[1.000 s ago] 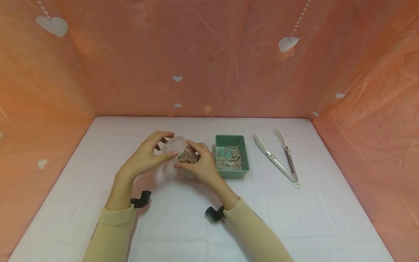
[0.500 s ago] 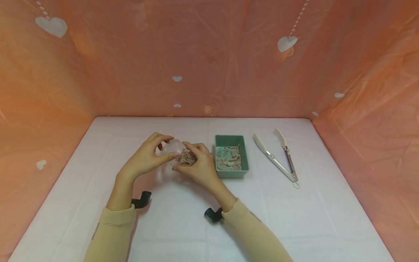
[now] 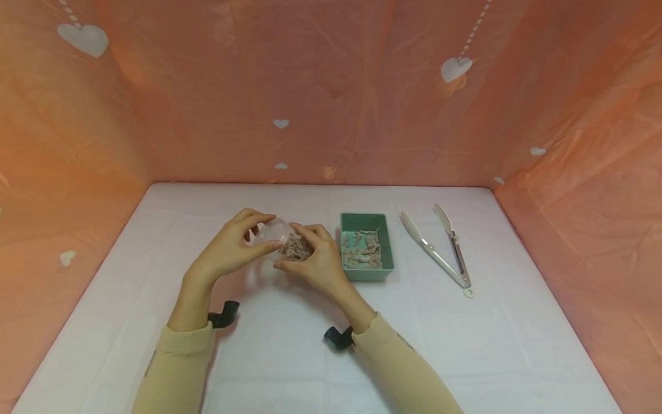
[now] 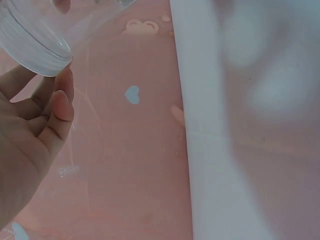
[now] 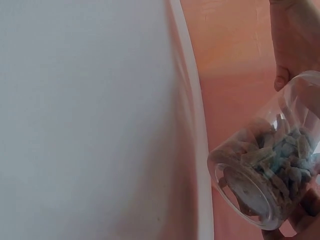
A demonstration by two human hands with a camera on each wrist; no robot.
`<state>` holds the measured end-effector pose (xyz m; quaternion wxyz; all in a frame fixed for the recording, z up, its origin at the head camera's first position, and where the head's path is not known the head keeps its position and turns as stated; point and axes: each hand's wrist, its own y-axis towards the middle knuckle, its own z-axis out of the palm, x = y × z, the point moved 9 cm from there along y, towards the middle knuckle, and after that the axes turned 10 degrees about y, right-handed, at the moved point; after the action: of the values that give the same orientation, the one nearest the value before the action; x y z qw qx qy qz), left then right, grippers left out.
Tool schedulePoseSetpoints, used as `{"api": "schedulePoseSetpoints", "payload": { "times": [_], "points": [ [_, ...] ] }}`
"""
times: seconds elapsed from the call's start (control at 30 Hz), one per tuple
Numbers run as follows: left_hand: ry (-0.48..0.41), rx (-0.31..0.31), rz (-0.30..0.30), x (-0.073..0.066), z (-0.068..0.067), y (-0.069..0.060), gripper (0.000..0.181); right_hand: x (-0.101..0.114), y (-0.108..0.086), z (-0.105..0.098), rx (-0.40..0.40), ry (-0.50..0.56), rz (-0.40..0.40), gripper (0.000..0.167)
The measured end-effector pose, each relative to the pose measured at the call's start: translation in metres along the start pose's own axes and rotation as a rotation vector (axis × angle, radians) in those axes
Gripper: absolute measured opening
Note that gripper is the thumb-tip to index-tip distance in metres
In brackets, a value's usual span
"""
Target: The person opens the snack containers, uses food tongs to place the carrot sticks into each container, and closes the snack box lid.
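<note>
A clear plastic jar [image 5: 260,165] is held tilted above the white table, with greyish-brown, stick-like dried pieces [image 3: 296,247] gathered toward its base. My right hand [image 3: 316,259] grips the jar near its base, thumb and fingers on opposite sides. My left hand [image 3: 230,244] pinches the jar's round clear upper end [image 4: 37,42] between thumb and fingers. Whether that end is a separate lid, I cannot tell. To the right of my right hand is a green rectangular tray [image 3: 366,275], with similar flat pieces on its bottom.
A pair of tongs [image 3: 439,259] with pale tips lies spread to the right of the tray. White cloth [image 3: 414,356] covers the table. Orange sheets [image 3: 331,86] with white hearts rise at the back and both sides.
The jar's round upper end has turned from facing up, as a clear disc, to leaning further left. Both hands stay nearly in place on the jar. Tray and tongs have not moved.
</note>
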<state>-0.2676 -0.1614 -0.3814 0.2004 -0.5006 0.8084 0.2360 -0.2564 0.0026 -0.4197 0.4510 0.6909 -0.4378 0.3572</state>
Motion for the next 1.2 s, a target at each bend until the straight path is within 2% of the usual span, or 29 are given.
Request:
{"api": "schedulePoseSetpoints", "payload": {
  "times": [0.2, 0.33, 0.43, 0.6, 0.77, 0.83, 0.93, 1.1, 1.2],
  "points": [
    [-0.028, -0.035, 0.050, -0.002, -0.004, -0.001, 0.058, -0.001, 0.002, -0.001, 0.013, 0.034, 0.006, 0.082],
    [-0.075, -0.072, 0.129, -0.005, -0.010, -0.004, 0.057, -0.002, 0.003, 0.001, 0.042, 0.076, 0.011, 0.080],
    [-0.097, -0.076, 0.183, -0.007, -0.012, -0.006, 0.057, -0.001, 0.003, 0.001, 0.063, 0.105, 0.013, 0.080],
    [-0.128, -0.021, 0.211, -0.008, -0.013, -0.010, 0.059, 0.000, 0.005, 0.003, 0.117, 0.134, -0.006, 0.077],
    [-0.147, 0.052, 0.241, -0.010, -0.012, -0.014, 0.060, -0.001, 0.004, 0.008, 0.175, 0.154, 0.016, 0.078],
    [-0.150, 0.059, 0.234, -0.010, -0.012, -0.013, 0.059, -0.001, 0.004, 0.008, 0.166, 0.157, 0.027, 0.078],
    [-0.144, 0.047, 0.202, -0.009, -0.011, -0.009, 0.058, 0.000, 0.003, 0.005, 0.112, 0.145, 0.021, 0.078],
    [-0.063, 0.022, 0.103, -0.005, -0.006, -0.003, 0.058, -0.002, 0.002, 0.001, 0.013, 0.073, 0.019, 0.081],
    [-0.022, 0.045, 0.021, 0.001, -0.001, -0.002, 0.060, 0.000, -0.001, 0.001, -0.011, 0.009, -0.005, 0.083]
  ]
}}
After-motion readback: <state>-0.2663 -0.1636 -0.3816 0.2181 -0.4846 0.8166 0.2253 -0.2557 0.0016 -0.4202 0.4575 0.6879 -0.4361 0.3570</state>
